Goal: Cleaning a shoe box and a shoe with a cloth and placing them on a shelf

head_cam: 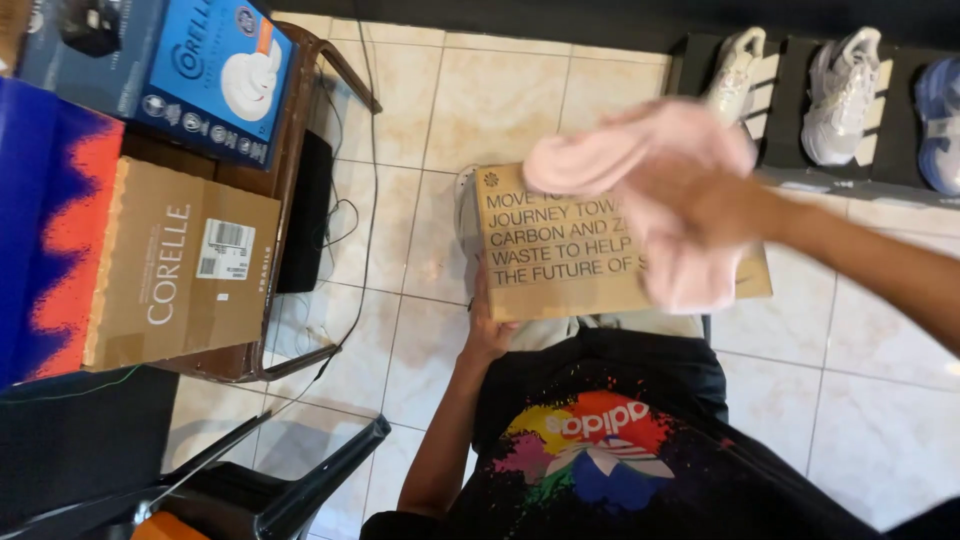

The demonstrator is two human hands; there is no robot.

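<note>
**Gripping Pink Over the Box**

Holding a blurred pale pink soft shoe (650, 160), the right hand (700, 205) has fingers clamped on it above the brown cardboard shoebox (560, 250). Left hand (487, 325) grips the box's near edge on the lap.

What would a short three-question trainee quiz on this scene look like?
1. True or false: the left hand steadies the brown cardboard box on the lap.
2. What does the right hand hold above the box? A) a pale pink shoe B) a blue mug C) a phone
3. Where do the other shoes stand?

Key: 1 true. 2 A. 3 On the dark shelf along the wall, past the tiled floor.
</note>
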